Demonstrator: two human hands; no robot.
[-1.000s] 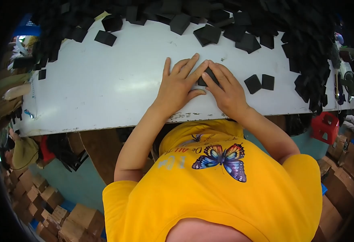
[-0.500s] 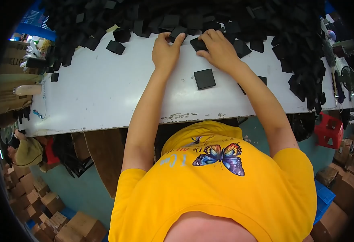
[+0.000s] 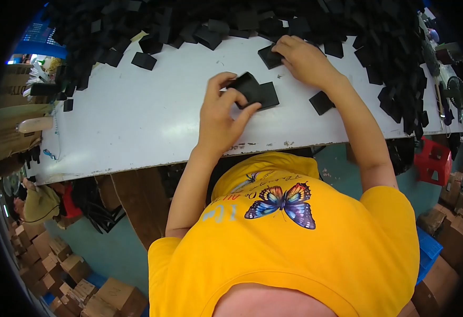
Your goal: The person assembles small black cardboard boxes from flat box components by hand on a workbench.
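My left hand (image 3: 223, 111) grips a small black box (image 3: 245, 86) by its sides, tilted so that its hollow inside shows. Right beside that box, partly behind it, a second black box (image 3: 269, 95) lies on the white table. Close to the far pile, my right hand (image 3: 306, 62) has its bent fingers on the edge of another black box (image 3: 268, 56); the thumb is mostly hidden. Below the right wrist, one more black box (image 3: 320, 103) rests on the table, partly behind the forearm.
A large heap of black boxes (image 3: 205, 31) runs along the back and right side of the white table (image 3: 136, 121). A single black box (image 3: 144, 61) lies apart at the left. A red stool (image 3: 433, 161) stands at right; cardboard boxes (image 3: 118, 296) fill the lower left floor.
My left hand has come from the pile toward me, bringing a black box beside the one on the table. My right hand has shifted slightly right and up with its black box.
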